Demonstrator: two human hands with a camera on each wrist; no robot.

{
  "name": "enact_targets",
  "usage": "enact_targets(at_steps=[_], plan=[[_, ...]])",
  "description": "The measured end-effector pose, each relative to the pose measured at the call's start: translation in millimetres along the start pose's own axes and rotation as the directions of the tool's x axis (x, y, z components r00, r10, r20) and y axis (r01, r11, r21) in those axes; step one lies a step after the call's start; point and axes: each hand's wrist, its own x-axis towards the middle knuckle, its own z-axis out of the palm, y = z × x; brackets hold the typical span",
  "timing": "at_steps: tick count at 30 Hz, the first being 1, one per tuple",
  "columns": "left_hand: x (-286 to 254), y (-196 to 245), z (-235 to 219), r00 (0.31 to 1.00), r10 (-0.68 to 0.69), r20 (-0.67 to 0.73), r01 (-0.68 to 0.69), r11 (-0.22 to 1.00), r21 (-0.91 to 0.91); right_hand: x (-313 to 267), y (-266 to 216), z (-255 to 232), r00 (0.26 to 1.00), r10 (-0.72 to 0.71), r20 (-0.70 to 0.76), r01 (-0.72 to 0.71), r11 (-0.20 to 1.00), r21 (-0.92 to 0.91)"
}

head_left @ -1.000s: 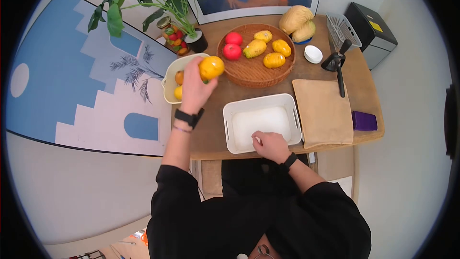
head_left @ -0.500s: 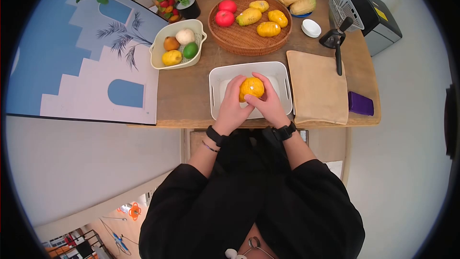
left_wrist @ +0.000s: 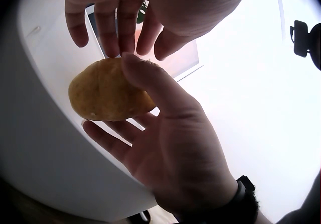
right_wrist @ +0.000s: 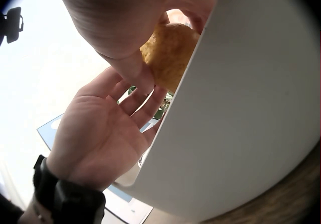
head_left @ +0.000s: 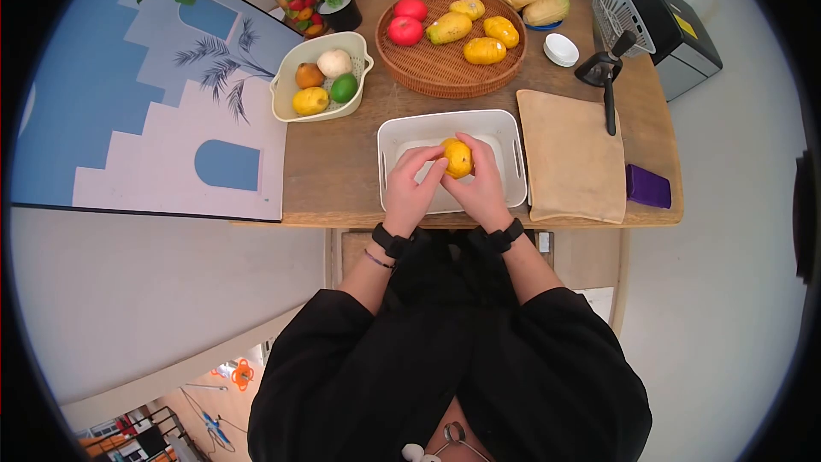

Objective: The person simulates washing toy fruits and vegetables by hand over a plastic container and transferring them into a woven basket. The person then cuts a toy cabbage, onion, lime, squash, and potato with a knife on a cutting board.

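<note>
A yellow, rounded fruit or potato is held over the white tub. My right hand grips it, and in the left wrist view its thumb lies across the yellow item. My left hand is at its left side with fingers extended; in the right wrist view the left hand's palm is open and relaxed. Whether the left fingertips touch the item, I cannot tell. The tub's wall hides part of the item in the right wrist view.
Behind the tub are a cream basket of produce and a round wicker tray with red and yellow items. To the right lie a tan cloth, a purple block, a white bowl and a black-handled tool.
My left hand has brought the yellow item from the cream basket to above the tub. Both hands cupped it half a second ago; now the left fingers have straightened and loosened.
</note>
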Motion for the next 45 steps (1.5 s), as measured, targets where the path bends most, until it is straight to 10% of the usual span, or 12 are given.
enact_targets(at_steps=[22, 27, 32, 35, 38, 42, 43, 44, 45], plan=[[-8, -9, 10, 0.958, 0.279, -0.066, -0.209, 0.838, 0.504, -2, -9, -5, 0.993, -0.076, 0.089, 0.085, 0.991, -0.099], [-7, -10, 6, 0.992, -0.024, -0.127, 0.050, 0.978, 0.204, -3, -14, -8, 0.988, -0.122, 0.091, 0.128, 0.990, -0.065], [-18, 16, -48, 0.989, 0.056, -0.134, -0.008, 0.943, 0.334, -3, -10, -6, 0.996, -0.063, 0.061, 0.066, 0.997, -0.038], [-42, 26, -118, 0.979, -0.174, -0.102, 0.202, 0.868, 0.454, -4, -8, -6, 0.999, -0.019, 0.046, 0.020, 1.000, -0.023], [-83, 5, -198, 0.817, -0.570, -0.086, 0.408, 0.467, 0.784, -2, -8, -6, 0.999, 0.036, 0.037, -0.036, 0.999, 0.007], [-116, 20, -224, 0.608, -0.702, -0.371, 0.702, 0.257, 0.664, -1, -4, -3, 0.997, 0.062, 0.052, -0.062, 0.998, -0.006], [-119, 21, -219, 0.863, -0.421, -0.280, 0.471, 0.469, 0.747, -1, -5, -2, 0.994, 0.094, 0.058, -0.096, 0.995, 0.032], [-123, 22, -212, 0.984, -0.070, -0.162, 0.172, 0.580, 0.796, -2, -5, -2, 0.990, 0.123, 0.068, -0.127, 0.990, 0.067], [-119, 24, -202, 0.982, -0.072, -0.176, 0.185, 0.578, 0.795, -2, -4, -2, 0.990, 0.116, 0.082, -0.122, 0.990, 0.067]])
